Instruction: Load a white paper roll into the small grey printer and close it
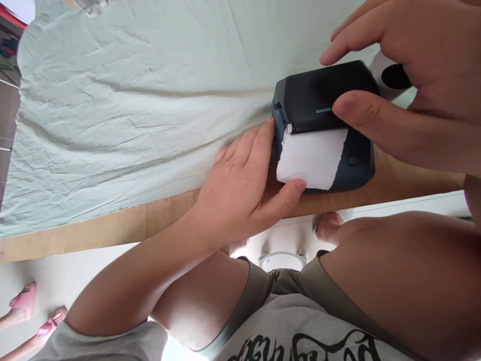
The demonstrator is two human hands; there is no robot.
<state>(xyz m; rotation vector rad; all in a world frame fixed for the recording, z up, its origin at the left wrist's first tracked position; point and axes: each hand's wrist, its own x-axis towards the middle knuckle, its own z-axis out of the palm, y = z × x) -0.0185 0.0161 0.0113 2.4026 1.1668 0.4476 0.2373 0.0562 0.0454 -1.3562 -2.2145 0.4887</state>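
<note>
A dark label printer [323, 90] with a black lid sits at the front edge of the table. From under its lid a torn white paper strip [311, 158] comes out and lies over the front of the printer. My left hand [240, 175] rests against the printer's left side, fingers stretched, thumb at the lower edge of the paper. Above the right end, my right hand [421, 75] is spread with nothing held; its thumb lies over the lid. Behind the printer, partly hidden by my right hand, is a white paper roll [387, 75] with a dark core.
A wrinkled pale green cloth [131, 100] covers the table, whose bare wooden edge [93, 225] shows in front. At the top left lies a clear plastic item [92, 6]. Another person's feet in pink slippers [25, 301] are on the floor at the lower left.
</note>
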